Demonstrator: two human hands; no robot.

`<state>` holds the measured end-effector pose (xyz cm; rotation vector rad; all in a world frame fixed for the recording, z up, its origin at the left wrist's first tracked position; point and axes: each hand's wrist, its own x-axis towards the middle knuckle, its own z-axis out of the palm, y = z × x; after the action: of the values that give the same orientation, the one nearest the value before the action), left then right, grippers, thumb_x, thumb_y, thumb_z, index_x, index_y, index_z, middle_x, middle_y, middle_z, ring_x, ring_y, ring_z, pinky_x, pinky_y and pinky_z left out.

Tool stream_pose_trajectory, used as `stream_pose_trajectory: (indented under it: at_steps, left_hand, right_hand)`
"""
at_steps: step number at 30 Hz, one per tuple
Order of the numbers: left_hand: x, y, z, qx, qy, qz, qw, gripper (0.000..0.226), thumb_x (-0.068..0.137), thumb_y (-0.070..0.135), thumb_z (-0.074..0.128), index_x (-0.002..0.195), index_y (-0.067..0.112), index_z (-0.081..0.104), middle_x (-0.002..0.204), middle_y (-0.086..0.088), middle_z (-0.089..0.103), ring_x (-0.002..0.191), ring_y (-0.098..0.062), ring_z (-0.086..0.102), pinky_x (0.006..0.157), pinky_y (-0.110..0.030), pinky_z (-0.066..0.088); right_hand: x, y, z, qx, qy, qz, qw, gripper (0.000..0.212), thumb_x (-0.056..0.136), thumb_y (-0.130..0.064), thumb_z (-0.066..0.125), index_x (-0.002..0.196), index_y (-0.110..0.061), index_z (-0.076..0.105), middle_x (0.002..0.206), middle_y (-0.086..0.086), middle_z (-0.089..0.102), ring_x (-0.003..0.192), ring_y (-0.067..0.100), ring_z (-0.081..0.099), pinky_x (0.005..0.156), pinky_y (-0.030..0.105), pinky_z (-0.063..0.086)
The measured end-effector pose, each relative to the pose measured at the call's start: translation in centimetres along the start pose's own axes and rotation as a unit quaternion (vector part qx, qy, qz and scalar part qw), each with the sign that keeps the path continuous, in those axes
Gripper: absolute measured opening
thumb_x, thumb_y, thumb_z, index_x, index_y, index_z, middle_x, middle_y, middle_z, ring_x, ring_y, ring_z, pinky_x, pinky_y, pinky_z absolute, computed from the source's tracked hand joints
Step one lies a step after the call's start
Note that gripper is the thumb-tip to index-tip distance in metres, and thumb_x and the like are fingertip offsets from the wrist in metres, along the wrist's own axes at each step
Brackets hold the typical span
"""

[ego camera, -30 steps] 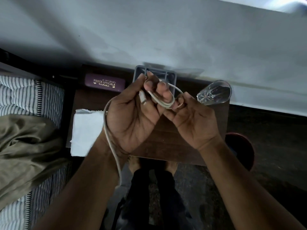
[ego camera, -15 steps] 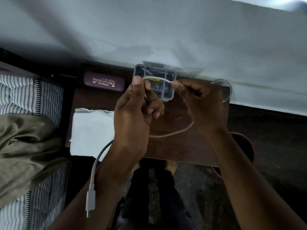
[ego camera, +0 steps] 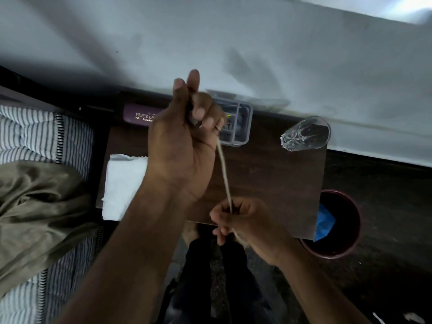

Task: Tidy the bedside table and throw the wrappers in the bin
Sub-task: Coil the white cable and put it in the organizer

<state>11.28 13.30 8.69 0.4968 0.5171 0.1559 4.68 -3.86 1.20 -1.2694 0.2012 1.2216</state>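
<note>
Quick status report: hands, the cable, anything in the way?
Left hand grips white cable end; right hand pinches it lower, cable taut between. Above bedside table. Nothing blocking.

We read gold lettering on the purple spectacle case (ego camera: 138, 113) at the back of the bedside table (ego camera: 268, 183): "PRINCE OP" above "ROURK", both cut off by the left hand (ego camera: 180, 146). Nothing else is legible to us.

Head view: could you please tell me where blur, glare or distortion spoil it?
Head view: motion blur smears the cable and left hand; top-right corner is blown out; the wall carries soft shadows; wide-angle bends the table edges.
</note>
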Motion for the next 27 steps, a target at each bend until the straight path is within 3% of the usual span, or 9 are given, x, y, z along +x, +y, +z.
stream_pose_trajectory:
  at_steps: [3,7,10,13,16,19,21,24,27]
  left_hand:
    - [1.7,1.0,-0.4,0.048,0.007,0.069,0.996,0.025,0.109,0.021,0.032,0.112,0.006,0.053,0.072,-0.004,0.066,0.067,-0.019,0.063,0.068,-0.028,0.049]
    - [3.0,1.3,-1.8,0.272,0.019,0.117,0.955,0.036,0.110,0.020,0.034,0.141,0.003,0.040,0.117,-0.014,0.074,0.098,-0.026,0.076,0.077,-0.027,0.056]
    - [3.2,0.3,-3.2,0.395,0.001,0.116,0.911,0.050,0.109,0.015,0.036,0.154,0.002,0.017,0.130,-0.009,0.068,0.102,-0.017,0.075,0.076,-0.015,0.053]
    - [3.0,-1.3,-4.7,0.461,-0.041,0.099,0.881,0.045,0.109,0.011,0.032,0.151,0.002,0.018,0.121,-0.016,0.070,0.090,-0.027,0.075,0.075,-0.021,0.054]
    - [2.1,-2.5,-5.8,0.490,-0.066,0.031,0.869,0.020,0.109,0.013,0.032,0.120,0.025,0.044,0.104,-0.020,0.073,0.079,-0.040,0.072,0.076,-0.046,0.058]
    - [1.1,-3.3,-6.8,0.512,-0.085,-0.019,0.854,0.025,0.107,0.011,0.039,0.125,0.022,0.052,0.083,-0.012,0.075,0.081,-0.032,0.073,0.084,-0.037,0.056]
    - [0.5,-3.4,-7.0,0.503,-0.107,-0.040,0.857,0.026,0.106,0.011,0.040,0.126,0.012,0.056,0.064,-0.010,0.065,0.063,-0.022,0.065,0.075,-0.034,0.051]
    - [-0.1,-3.2,-6.8,0.460,-0.117,-0.094,0.875,0.027,0.107,0.010,0.036,0.100,0.012,0.062,0.060,-0.015,0.047,0.045,-0.017,0.049,0.052,-0.027,0.045]
    - [-0.5,-2.6,-7.1,0.446,-0.126,-0.129,0.877,0.033,0.106,0.013,0.034,0.088,0.002,0.060,0.058,-0.011,0.042,0.043,-0.014,0.042,0.046,-0.024,0.041]
  right_hand:
    - [-0.7,1.3,1.3,0.024,0.009,0.045,0.999,0.017,0.092,-0.005,0.068,0.107,0.005,0.067,0.075,0.009,0.068,0.070,0.026,0.065,0.082,0.055,0.061]
    - [-2.1,0.2,1.3,-0.108,0.000,0.060,0.992,0.019,0.100,-0.027,0.060,0.102,-0.010,0.068,0.056,0.000,0.058,0.042,0.017,0.054,0.044,0.030,0.051]
    - [-2.8,-2.5,0.8,-0.192,0.006,0.044,0.980,0.025,0.097,-0.043,0.056,0.093,-0.020,0.066,0.042,-0.004,0.045,0.035,0.014,0.043,0.038,0.030,0.043]
    - [-3.3,-6.1,0.7,-0.267,0.025,-0.023,0.963,0.020,0.091,-0.047,0.067,0.089,-0.027,0.067,0.042,-0.007,0.054,0.033,0.005,0.046,0.035,0.021,0.038]
    - [-3.4,-9.7,0.2,-0.387,0.082,-0.137,0.908,0.032,0.080,-0.055,0.071,0.078,-0.024,0.069,0.049,-0.013,0.053,0.042,0.000,0.045,0.044,0.012,0.031]
    - [-3.4,-12.2,-0.4,-0.446,0.094,-0.200,0.867,0.039,0.082,-0.061,0.061,0.069,-0.024,0.065,0.053,-0.013,0.053,0.045,0.003,0.045,0.046,0.013,0.029]
    - [-3.3,-13.1,-0.7,-0.467,0.111,-0.224,0.848,0.036,0.089,-0.056,0.058,0.073,-0.026,0.069,0.054,-0.014,0.056,0.045,0.007,0.046,0.044,0.017,0.028]
    - [-2.6,-13.9,-1.2,-0.450,0.172,-0.272,0.833,0.029,0.097,-0.043,0.060,0.081,-0.023,0.073,0.054,-0.009,0.059,0.047,0.014,0.051,0.046,0.024,0.033]
    - [-1.5,-14.6,-1.8,-0.370,0.203,-0.305,0.854,0.029,0.103,-0.031,0.055,0.084,-0.016,0.070,0.053,-0.026,0.055,0.046,0.000,0.051,0.050,0.008,0.031]
